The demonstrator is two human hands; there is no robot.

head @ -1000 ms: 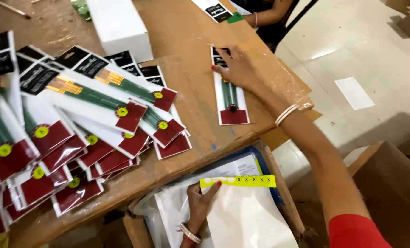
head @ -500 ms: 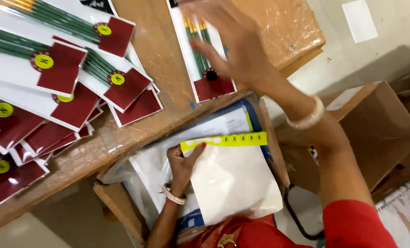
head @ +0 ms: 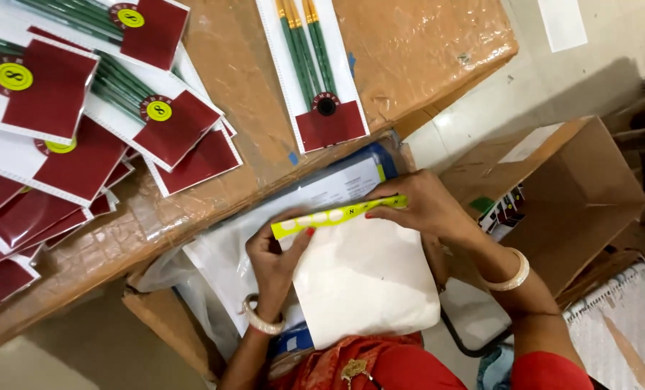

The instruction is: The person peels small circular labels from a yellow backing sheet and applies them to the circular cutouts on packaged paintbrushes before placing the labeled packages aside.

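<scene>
Left hand [head: 275, 253] and right hand [head: 423, 209] pinch opposite ends of the yellow sticker strip [head: 337, 215] above the white pouch [head: 362, 282]; thin, light, floppy, likely tacky—best gripped by its ends.

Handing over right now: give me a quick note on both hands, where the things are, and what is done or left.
Left hand grips the left end of the yellow sticker strip; right hand pinches its right end, above the white pouch on the lap.
One pencil card lies alone on the brown table; the stacked cards lie left of it.
Done: strip held in both hands. Left: no sticker peeled off yet, as far as visible.
</scene>
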